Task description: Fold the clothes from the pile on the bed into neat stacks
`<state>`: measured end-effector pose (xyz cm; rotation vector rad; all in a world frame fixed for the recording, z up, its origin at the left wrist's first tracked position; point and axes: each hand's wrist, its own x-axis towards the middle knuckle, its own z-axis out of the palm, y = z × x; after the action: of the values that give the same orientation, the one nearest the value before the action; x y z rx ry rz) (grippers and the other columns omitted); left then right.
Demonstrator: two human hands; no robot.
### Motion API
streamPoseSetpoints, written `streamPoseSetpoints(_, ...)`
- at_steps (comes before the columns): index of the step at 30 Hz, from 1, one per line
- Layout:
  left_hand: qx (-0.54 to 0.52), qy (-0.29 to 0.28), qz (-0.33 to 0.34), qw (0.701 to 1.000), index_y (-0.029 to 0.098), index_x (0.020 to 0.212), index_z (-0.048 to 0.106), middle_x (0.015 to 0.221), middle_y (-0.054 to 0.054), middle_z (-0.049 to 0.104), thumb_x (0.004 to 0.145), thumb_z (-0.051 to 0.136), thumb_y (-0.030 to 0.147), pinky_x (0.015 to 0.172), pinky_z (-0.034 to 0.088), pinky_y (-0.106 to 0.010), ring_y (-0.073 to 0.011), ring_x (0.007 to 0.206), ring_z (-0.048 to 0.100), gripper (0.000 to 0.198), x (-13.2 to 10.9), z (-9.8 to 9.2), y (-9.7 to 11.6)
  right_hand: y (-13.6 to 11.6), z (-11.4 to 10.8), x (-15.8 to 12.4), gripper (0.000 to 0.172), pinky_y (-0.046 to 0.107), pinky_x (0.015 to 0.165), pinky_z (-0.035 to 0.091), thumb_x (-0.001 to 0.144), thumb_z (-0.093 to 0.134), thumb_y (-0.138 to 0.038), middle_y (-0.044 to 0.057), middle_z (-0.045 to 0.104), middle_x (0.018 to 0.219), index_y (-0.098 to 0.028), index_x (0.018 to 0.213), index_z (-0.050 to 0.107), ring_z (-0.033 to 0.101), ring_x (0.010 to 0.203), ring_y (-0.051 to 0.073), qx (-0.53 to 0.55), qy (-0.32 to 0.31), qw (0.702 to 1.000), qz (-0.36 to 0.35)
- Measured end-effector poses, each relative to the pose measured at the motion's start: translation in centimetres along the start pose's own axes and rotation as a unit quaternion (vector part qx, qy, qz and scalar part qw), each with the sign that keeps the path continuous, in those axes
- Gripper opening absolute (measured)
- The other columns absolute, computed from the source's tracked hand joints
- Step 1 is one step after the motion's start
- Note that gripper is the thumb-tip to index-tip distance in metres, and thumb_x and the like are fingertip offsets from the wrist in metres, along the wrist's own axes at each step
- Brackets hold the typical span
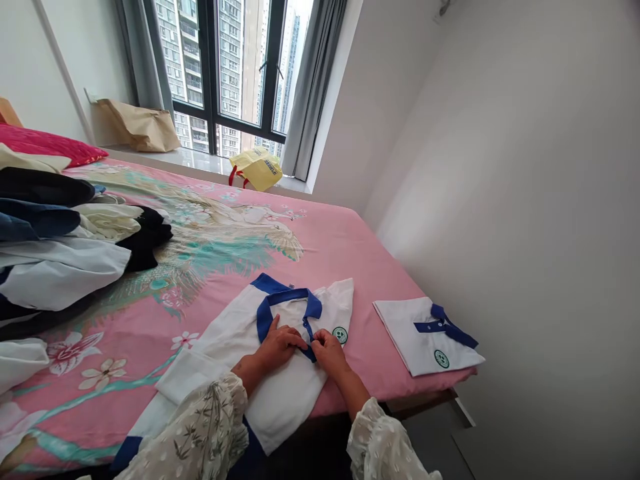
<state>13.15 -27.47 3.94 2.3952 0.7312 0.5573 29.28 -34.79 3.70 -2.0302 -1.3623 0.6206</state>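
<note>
A white polo shirt [225,331] with a blue collar and a round green badge lies spread on the bed's near edge, one blue-cuffed sleeve stretched toward the lower left. Both hands meet at its blue button placket, below the collar. My left hand [280,347] has its fingers closed on the placket's left side. Opposite it, my right hand [329,350] pinches the placket's right edge between thumb and fingers. The button between the fingertips is mostly hidden. To the right, a folded white polo shirt [405,333] with the same blue collar and badge lies at the bed's corner.
A heap of clothes [65,267] in white, black and blue covers the bed's left side, near a red pillow [55,143]. The pink flowered bedsheet [330,233] reaches the wall. On the windowsill stand a brown paper bag [145,127] and a yellow bag [257,167].
</note>
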Motion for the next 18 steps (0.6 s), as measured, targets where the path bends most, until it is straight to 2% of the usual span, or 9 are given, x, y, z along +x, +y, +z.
streamPoseSetpoints(4,-0.002,-0.004,-0.007,1.0,0.027,0.09,0.07,0.092,0.001,0.071,0.078,0.053,0.021,0.111,-0.002,-0.049,-0.0169,0.095,0.061,0.022,0.4,0.2,-0.5,-0.2,0.0,-0.3,0.005,0.022,0.059,0.035,0.071,0.053,-0.022,-0.001,0.06,0.073,-0.02,0.074,0.057,0.053,0.067,0.013,-0.043,0.002,0.999,-0.032)
streamPoseSetpoints(7,0.012,-0.02,-0.003,1.0,0.025,0.091,0.069,0.094,0.0,0.07,0.076,0.055,0.02,0.112,0.001,-0.049,-0.018,0.095,0.061,0.021,0.6,0.4,-0.7,-0.4,0.3,-0.3,0.01,0.024,0.066,0.036,0.072,0.055,-0.021,0.004,0.062,0.083,-0.02,0.08,0.06,0.056,0.078,0.017,-0.125,0.019,0.989,-0.081)
streamPoseSetpoints(10,0.024,-0.024,-0.003,0.999,0.023,0.09,0.068,0.091,-0.002,0.068,0.075,0.057,0.021,0.111,0.008,-0.049,-0.0191,0.093,0.06,0.019,0.8,0.4,-0.9,-0.5,0.6,-0.2,0.014,0.025,0.07,0.037,0.076,0.052,-0.018,0.006,0.063,0.088,-0.02,0.084,0.062,0.057,0.084,0.018,-0.147,0.029,0.984,-0.092)
streamPoseSetpoints(15,0.022,-0.023,-0.013,0.999,0.023,0.083,0.068,0.084,-0.002,0.066,0.071,0.059,0.02,0.111,0.014,-0.047,-0.0192,0.089,0.06,0.015,0.9,0.3,-0.9,0.0,0.7,-0.5,0.01,0.023,0.062,0.036,0.078,0.049,-0.022,0.001,0.062,0.082,-0.02,0.078,0.059,0.055,0.074,0.014,-0.058,0.04,0.997,-0.043)
streamPoseSetpoints(18,0.011,-0.01,-0.03,0.999,0.023,0.079,0.067,0.086,-0.001,0.067,0.07,0.06,0.02,0.111,0.012,-0.048,-0.0194,0.091,0.06,0.012,1.2,0.4,-0.6,0.3,0.4,-0.7,0.01,0.023,0.066,0.039,0.077,0.048,-0.022,0.001,0.061,0.081,-0.02,0.077,0.058,0.055,0.075,0.014,0.005,0.038,0.997,-0.061)
